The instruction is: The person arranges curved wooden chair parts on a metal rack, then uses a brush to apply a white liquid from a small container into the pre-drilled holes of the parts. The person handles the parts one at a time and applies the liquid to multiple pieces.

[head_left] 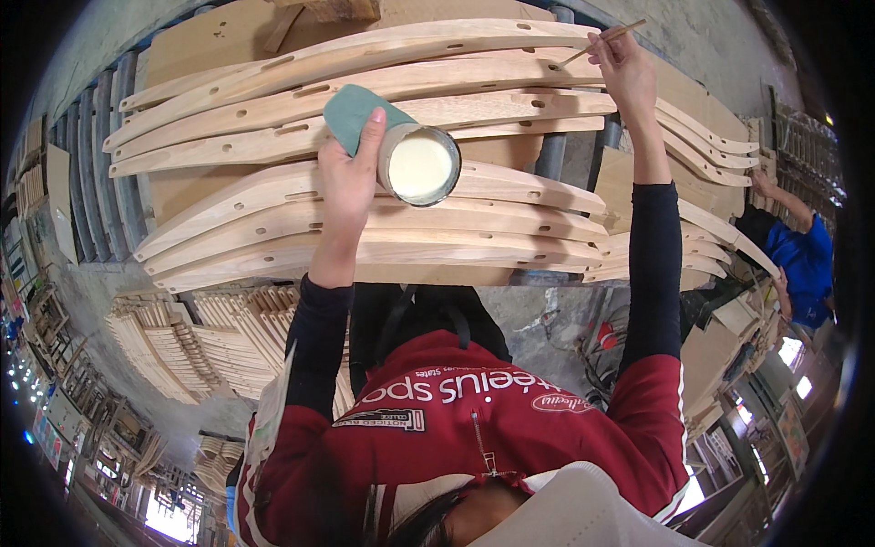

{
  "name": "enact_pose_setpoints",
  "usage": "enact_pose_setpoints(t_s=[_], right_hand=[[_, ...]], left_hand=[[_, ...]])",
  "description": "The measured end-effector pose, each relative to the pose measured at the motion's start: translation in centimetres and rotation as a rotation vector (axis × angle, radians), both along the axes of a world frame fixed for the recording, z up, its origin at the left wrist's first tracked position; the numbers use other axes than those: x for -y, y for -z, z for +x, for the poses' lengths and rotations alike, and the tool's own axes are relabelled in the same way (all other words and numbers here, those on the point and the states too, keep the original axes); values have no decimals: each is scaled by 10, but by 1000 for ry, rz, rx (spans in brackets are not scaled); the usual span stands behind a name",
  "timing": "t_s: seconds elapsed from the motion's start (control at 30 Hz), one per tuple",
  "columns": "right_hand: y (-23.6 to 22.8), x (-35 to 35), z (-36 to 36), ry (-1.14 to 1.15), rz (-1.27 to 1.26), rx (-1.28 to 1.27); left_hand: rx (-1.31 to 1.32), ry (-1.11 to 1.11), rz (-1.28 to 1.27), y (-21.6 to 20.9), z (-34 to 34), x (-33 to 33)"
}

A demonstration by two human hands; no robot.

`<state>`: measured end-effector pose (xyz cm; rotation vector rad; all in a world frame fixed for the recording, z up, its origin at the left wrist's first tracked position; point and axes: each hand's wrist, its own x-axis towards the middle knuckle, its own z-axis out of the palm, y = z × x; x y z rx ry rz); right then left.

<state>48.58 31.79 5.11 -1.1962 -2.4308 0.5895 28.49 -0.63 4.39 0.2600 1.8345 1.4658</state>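
Note:
My left hand [349, 178] is closed round a small round cup [450, 189] of thick cream-coloured liquid [421, 164]. A flat, teal-green sheet [354, 114] with a rounded end sticks out beside the cup, under my thumb. Farther right, my right hand [624, 77] pinches a thin wooden stick [581, 53]. The stick's lower tip comes down at a hole near the right end of a curved wooden slat [492, 71]. Similar pale slats [510, 219] with slots and holes lie side by side in two groups beneath my hands.
Cardboard [187, 50] lies under the slats, over a roller conveyor [91, 173]. More curved pieces [702, 146] lie to the right, where a person in blue [807, 264] reaches in. Stacked slats [237, 337] stand low at the left. A wood block [342, 9] sits at the far edge.

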Motion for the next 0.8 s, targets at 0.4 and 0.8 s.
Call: enact_pose_setpoints(t_s=[0.4, 0.8], right_hand=[[-5, 1, 7, 39, -71, 27], [-3, -16, -34, -9, -211, -368]], left_hand=[[11, -5, -56, 2, -2, 8], [-1, -78, 5, 0, 0, 22]])
